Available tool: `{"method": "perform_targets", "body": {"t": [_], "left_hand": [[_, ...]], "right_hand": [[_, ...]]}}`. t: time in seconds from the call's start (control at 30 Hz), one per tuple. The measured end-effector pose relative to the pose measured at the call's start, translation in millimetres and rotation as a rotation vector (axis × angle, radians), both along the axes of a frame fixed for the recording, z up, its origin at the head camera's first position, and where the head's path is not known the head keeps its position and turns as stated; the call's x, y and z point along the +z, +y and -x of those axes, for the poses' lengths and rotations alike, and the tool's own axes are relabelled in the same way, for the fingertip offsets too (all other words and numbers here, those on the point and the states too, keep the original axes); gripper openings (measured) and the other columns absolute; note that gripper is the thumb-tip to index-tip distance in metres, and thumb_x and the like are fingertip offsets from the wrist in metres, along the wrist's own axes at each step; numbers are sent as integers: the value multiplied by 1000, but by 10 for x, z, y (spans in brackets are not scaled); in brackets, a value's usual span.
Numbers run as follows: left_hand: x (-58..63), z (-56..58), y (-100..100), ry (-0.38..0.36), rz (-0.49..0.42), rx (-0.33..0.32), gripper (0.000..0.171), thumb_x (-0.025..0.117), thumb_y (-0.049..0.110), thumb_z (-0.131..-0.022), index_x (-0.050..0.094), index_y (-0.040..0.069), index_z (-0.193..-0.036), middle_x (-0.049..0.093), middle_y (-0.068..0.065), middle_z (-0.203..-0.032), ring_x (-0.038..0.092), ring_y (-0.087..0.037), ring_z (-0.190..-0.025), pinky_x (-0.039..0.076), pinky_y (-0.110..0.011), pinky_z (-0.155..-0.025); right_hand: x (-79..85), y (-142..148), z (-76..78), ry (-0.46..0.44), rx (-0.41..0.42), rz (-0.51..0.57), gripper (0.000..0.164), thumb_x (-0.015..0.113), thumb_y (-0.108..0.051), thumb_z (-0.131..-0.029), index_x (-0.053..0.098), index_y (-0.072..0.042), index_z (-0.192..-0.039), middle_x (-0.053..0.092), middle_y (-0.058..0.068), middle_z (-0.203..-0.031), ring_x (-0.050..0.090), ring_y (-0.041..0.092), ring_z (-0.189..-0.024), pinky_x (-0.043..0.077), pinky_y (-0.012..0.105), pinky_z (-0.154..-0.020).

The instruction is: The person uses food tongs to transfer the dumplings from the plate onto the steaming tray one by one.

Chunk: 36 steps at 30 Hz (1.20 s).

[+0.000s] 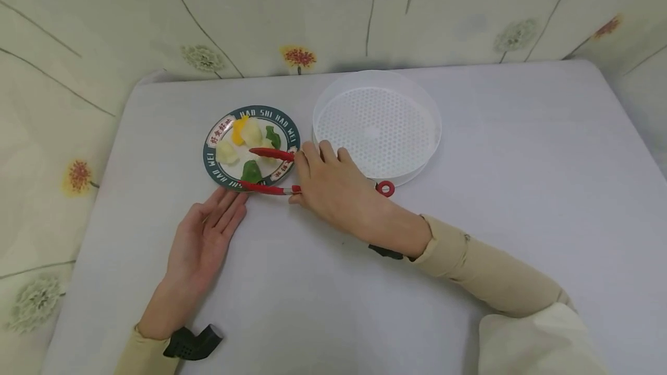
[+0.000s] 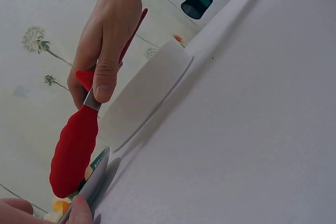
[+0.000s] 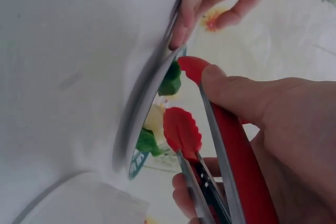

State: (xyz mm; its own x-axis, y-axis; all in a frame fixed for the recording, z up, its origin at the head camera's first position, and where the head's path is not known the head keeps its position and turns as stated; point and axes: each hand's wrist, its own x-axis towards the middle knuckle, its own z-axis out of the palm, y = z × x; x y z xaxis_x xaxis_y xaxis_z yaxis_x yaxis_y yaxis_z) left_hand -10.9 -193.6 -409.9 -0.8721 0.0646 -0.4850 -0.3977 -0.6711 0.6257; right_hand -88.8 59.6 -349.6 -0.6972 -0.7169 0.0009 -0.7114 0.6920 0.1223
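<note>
My right hand [image 1: 339,190] grips a pair of red-tipped tongs [image 1: 272,154] with metal arms, the tips spread apart over a round plate [image 1: 209,157]. On the plate, which has a dark green lettered rim, lie green pepper pieces [image 1: 252,172], pale chunks [image 1: 226,152] and a yellow-orange piece [image 1: 238,131]. One tong tip overlaps the near rim beside the front green piece; the other is above the plate's middle. My left hand [image 1: 200,247], palm up with fingers straight, has its fingertips at the plate's near edge. In the right wrist view both tong tips [image 3: 182,132] show nothing between them.
A round white basket [image 1: 377,175] with a perforated bottom stands right of the plate, close behind my right hand. The table [image 1: 323,305] is covered in white cloth. A flower-patterned curtain [image 1: 333,10] hangs along its back edge.
</note>
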Motion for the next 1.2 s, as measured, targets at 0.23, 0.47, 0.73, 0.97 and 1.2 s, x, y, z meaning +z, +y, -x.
{"method": "perform_targets", "body": {"t": [0.23,0.47,0.73,0.97,1.2], "left_hand": [[-1,10,-6,-11,-7,11,60,35,27,-117,17,17,-174,24,-2,-182,33,-18,-166,34,-29,-134],[11,10,5,-5,3,7,60,34,26,-117,17,17,-174,23,-2,-182,33,-18,-165,33,-29,-134],[6,14,10,-12,-22,15,60,34,25,-117,17,16,-174,24,-3,-182,34,-18,-165,36,-29,-132],[-13,14,-4,-13,-33,16,60,35,26,-117,18,16,-174,25,-2,-181,34,-18,-165,36,-29,-132],[-3,9,-6,-19,-44,19,59,33,26,-118,19,16,-174,26,-2,-181,35,-18,-165,37,-28,-131]], "right_hand": [[-2,-30,-14,36,21,1,69,61,-56,-106,60,3,-141,63,14,-118,57,26,-95,58,34,-73],[20,-41,28,-51,31,-17,64,58,-51,-109,59,3,-142,63,15,-123,58,26,-96,65,36,-78],[32,8,70,-53,59,-26,63,61,-52,-107,61,1,-141,65,14,-118,59,25,-93,64,34,-73],[90,60,68,-45,52,-27,68,61,-53,-107,59,2,-145,65,15,-124,60,26,-95,65,35,-74],[226,182,51,-21,2,-4,60,61,-51,-107,60,3,-136,62,13,-112,56,27,-91,60,35,-68]]}}
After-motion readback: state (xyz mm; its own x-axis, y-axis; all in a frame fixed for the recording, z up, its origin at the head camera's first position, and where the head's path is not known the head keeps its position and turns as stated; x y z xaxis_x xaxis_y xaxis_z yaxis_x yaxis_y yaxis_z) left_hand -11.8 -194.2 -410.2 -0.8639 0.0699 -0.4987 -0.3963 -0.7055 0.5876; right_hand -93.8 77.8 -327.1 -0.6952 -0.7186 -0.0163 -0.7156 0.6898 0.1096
